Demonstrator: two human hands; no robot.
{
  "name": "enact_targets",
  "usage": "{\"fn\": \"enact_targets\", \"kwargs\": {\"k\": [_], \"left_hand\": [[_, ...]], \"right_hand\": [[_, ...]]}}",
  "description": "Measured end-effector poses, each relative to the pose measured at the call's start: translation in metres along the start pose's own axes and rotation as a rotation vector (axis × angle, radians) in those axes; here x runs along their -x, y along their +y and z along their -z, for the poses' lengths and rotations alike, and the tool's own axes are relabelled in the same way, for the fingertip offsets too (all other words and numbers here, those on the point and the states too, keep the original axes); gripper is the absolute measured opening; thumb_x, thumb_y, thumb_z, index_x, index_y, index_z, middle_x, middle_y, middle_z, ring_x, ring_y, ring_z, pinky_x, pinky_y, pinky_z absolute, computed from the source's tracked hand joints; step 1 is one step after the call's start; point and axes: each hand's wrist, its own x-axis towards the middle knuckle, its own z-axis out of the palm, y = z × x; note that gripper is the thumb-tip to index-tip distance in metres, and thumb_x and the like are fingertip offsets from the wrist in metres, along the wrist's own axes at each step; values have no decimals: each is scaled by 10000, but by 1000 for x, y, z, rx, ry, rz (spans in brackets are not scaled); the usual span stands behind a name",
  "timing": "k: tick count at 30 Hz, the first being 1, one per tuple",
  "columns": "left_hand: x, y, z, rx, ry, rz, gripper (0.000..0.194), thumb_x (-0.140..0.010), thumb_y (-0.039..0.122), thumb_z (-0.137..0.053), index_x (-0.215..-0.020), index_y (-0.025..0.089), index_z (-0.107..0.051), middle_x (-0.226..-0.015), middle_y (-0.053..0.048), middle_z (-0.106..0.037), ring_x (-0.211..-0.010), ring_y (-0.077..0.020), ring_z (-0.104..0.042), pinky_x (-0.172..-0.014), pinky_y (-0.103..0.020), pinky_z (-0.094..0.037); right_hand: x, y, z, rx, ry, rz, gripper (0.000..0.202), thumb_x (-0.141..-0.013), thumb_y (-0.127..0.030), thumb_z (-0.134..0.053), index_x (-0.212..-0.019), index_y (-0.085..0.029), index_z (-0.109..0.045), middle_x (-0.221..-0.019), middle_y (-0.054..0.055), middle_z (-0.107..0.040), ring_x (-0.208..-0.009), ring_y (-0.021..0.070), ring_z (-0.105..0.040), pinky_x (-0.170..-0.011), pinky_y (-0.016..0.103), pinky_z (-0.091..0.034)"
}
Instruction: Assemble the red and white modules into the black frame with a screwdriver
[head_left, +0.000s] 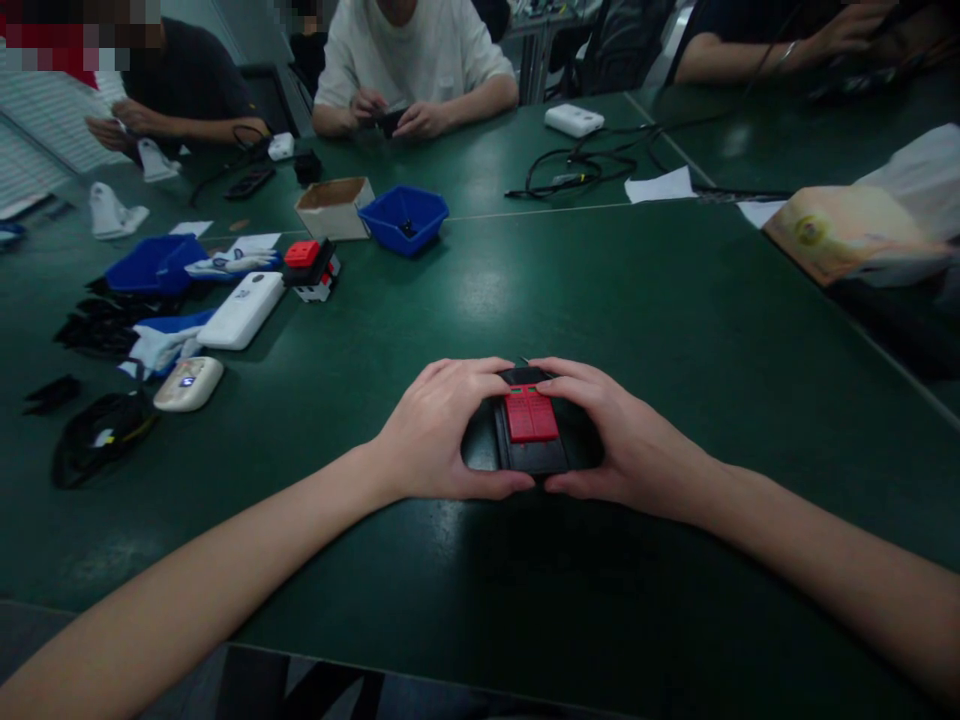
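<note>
A small black device with a red block (532, 415) on its top rests on the green table in front of me. My left hand (450, 430) grips its left side, with the thumb along the near edge and the fingers over the far end. On the opposite side my right hand (615, 430) mirrors this, its thumb tip close to the left one. Both hands are closed around the black and red device. Its underside is hidden, and the fingers cover part of the far end.
At left lie a white power bank (241, 312), a cream rounded case (189, 384), gloves and a black cable coil (101, 440). Behind them stand a red, black and white block (311, 270), a cardboard box (334, 210) and a blue bin (405, 220). Other people sit across the table.
</note>
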Motion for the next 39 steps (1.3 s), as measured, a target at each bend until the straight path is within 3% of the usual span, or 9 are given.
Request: {"fn": "enact_targets", "kwargs": {"k": [5, 13, 22, 34, 39], "left_hand": [[-4, 5, 2, 106, -109, 113, 879, -684, 611, -845, -1380, 198, -503, -1421, -201, -622, -1315, -391, -606, -1103, -567, -466], [-3, 3, -1, 269, -69, 45, 766, -728, 519, -867, -1338, 221, -514, -1438, -195, -544, -1341, -376, -553, -1114, -577, -477], [-2, 2, 1, 327, -58, -78, 817, -745, 389, -865, -1426, 243, -440, -1515, -204, -429, -1419, -408, -463, -1155, -624, -437], [0, 2, 1, 316, -68, -118, 840, -757, 323, -854, -1458, 316, -391, -1561, -179, -392, -1469, -397, -419, -1168, -641, -419], [-1, 3, 1, 315, -58, -110, 836, -740, 311, -862, -1448, 313, -417, -1555, -182, -392, -1469, -408, -419, -1166, -640, -415]], "right_hand": [[-1, -3, 2, 10, -7, -57, 933, -765, -476, -863, -1503, -217, -355, -1488, 219, -543, -1367, 405, -556, -1107, 623, -501], [-3, -7, 3, 47, -33, -85, 1004, -755, -472, -863, -1556, -212, -316, -1502, 220, -540, -1353, 419, -564, -1096, 639, -503], [-3, -7, 2, 76, -21, -70, 1146, -707, -472, -905, -1604, -220, -238, -1531, 220, -521, -1371, 441, -546, -1078, 649, -509], [-2, -4, 0, 37, -14, -56, 1264, -687, -534, -917, -1640, -215, -150, -1572, 242, -473, -1413, 456, -504, -1128, 663, -451], [-2, -5, -1, 18, -61, -110, 1204, -749, -394, -883, -1646, -252, -93, -1565, 216, -493, -1420, 433, -511, -1180, 691, -375]]}}
